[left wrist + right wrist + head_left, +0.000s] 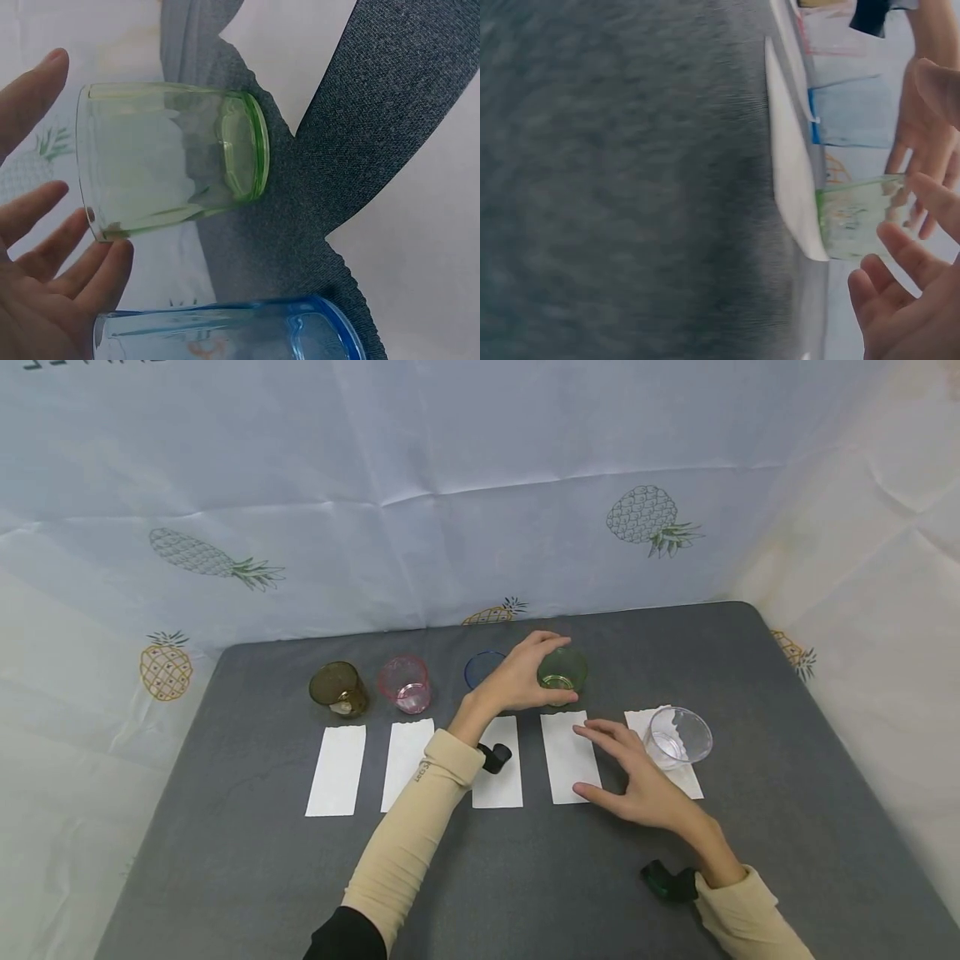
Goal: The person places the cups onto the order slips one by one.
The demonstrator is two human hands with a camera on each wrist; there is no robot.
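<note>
Green glass (567, 670) stands between the thumb and fingers of the left hand (522, 675).

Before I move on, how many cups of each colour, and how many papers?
Brown cup: 1
Pink cup: 1
Blue cup: 1
Green cup: 1
Clear cup: 1
White papers: 5
Total: 10

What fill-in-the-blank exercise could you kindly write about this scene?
In the head view, the left hand has its thumb and fingers on either side of the ____.
There, the next glass right of the pink glass is the ____.
The right hand holds ____.
The white papers on the gray table number ____.
Missing words: green glass; blue glass; nothing; five.
</note>
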